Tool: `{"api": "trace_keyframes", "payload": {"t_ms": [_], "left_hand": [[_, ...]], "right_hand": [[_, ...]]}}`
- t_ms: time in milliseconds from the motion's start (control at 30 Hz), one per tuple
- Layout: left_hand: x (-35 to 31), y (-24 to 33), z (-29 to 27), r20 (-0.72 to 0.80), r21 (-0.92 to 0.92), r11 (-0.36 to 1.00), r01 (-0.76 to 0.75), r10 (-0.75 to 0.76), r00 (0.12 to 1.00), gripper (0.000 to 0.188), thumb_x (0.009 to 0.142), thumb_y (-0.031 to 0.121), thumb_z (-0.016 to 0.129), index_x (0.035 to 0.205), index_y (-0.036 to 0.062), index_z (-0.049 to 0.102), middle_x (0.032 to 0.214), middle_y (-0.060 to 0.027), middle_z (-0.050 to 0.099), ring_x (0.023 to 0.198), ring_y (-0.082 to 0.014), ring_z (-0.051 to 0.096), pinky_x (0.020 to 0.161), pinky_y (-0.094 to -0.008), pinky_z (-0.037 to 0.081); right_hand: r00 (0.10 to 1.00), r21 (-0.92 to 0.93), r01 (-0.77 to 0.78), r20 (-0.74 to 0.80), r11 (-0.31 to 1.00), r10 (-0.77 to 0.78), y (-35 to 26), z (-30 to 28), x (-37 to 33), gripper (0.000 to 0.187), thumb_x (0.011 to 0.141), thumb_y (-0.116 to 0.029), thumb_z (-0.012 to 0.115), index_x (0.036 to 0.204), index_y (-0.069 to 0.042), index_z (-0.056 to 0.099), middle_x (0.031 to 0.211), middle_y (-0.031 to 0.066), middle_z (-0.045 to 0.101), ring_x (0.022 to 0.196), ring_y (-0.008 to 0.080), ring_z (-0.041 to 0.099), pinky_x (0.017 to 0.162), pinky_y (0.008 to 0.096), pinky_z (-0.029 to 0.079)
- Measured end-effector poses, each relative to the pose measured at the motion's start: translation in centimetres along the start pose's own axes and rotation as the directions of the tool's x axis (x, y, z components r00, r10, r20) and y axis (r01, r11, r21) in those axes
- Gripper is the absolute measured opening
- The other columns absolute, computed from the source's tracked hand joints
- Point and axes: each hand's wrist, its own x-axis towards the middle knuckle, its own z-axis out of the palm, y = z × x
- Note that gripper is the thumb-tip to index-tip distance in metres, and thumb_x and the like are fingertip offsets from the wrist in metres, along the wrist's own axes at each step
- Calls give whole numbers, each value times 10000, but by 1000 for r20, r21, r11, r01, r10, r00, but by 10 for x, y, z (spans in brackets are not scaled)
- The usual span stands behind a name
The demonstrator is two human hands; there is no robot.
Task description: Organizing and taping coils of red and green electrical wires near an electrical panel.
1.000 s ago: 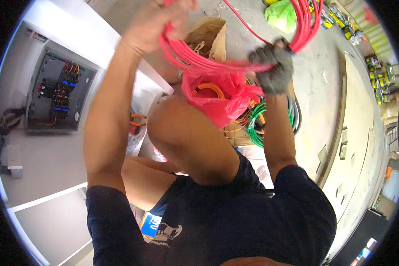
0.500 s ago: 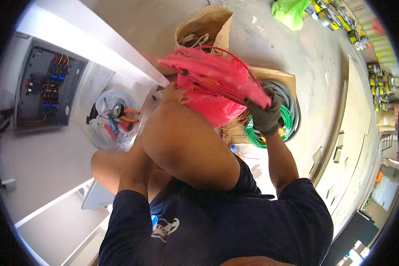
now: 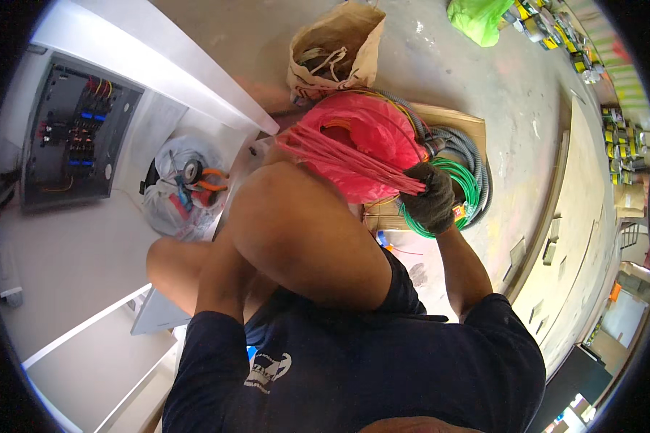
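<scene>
Red cable coil [image 3: 348, 156]: stretched between the two hands, across the front of a red plastic bag [image 3: 383, 119]; its left end close by the left hand [image 3: 276, 153], its right end in the right.

Left hand: bare, nearly all hidden behind the raised knee [image 3: 278, 209]; cannot tell whether its fingers are apart or together.

Right hand [image 3: 431, 193]: dark-gloved, closed around the coil's right end.

Surroundings, left to right. Well left of the left hand, a grey electrical panel [image 3: 79, 137] with coloured wires. Nearer that hand, a clear plastic bag [image 3: 167, 215], with orange-handled pliers [image 3: 213, 180] on it. Beyond both hands, an upright brown bag [image 3: 370, 54], open-topped. Just right of the right hand, a green cable coil [image 3: 468, 179]; behind that, grey corrugated conduit [image 3: 477, 148] on cardboard [image 3: 451, 117]. Farther right, grey floor [image 3: 516, 101], stained in places, then long pale boards [image 3: 567, 209]. Well apart, upper right of the right hand, a bright green bag [image 3: 475, 22] and yellow-and-black packages [image 3: 617, 148].
</scene>
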Motion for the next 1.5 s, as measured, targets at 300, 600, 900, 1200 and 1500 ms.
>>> {"api": "trace_keyframes", "payload": {"t_ms": [300, 600, 900, 1200, 1500], "left_hand": [[30, 16, -8, 114, 130, 982, -136, 121, 986, 473, 821, 49, 683, 1259, -13, 516, 1014, -122, 640, 815, -192, 644, 767, -272, 542], [49, -8, -29, 91, -136, 987, -86, 99, 991, 216, 861, -3, 557, 1065, 5, 627, 861, -77, 665, 726, -182, 628, 696, -271, 534], [74, -1, -19, 135, -249, 938, 241, -213, 968, 157, 865, 224, 609, 888, 70, 628, 740, -56, 624, 619, -179, 588, 558, -265, 486], [111, 15, 23, 158, 179, 978, -106, 77, 984, 152, 862, 181, 688, 843, 53, 608, 681, 11, 563, 537, -81, 482, 491, -268, 416], [111, 9, 12, -23, -13, 948, -317, 317, 948, 190, 952, 223, 580, 990, 38, 603, 865, -22, 598, 753, -90, 533, 666, -237, 460]], "right_hand": [[965, 56, 258, 36, 964, -260, -5, 11, 5, 393, 615, -126, 754, 994, -85, 659, 874, 114, 658, 775, 318, 654, 692, 403, 531], [986, -289, 31, 166, 957, 18, -28, -4, 16, 432, 736, -196, 724, 1137, -117, 586, 1181, 230, 577, 1032, 376, 613, 852, 443, 508], [988, -149, 66, 150, 987, -44, -24, -3, -7, 353, 752, -125, 725, 1086, -100, 614, 1289, 236, 543, 1071, 365, 620, 828, 417, 532], [984, -111, -18, 177, 994, 37, -24, 3, -17, 423, 707, -177, 751, 1107, -146, 615, 1273, 187, 569, 1018, 334, 646, 780, 417, 546], [960, -119, 249, 159, 961, -229, -19, 5, 5, 372, 636, -189, 782, 962, -109, 620, 940, 100, 638, 833, 303, 646, 690, 401, 519]]}}
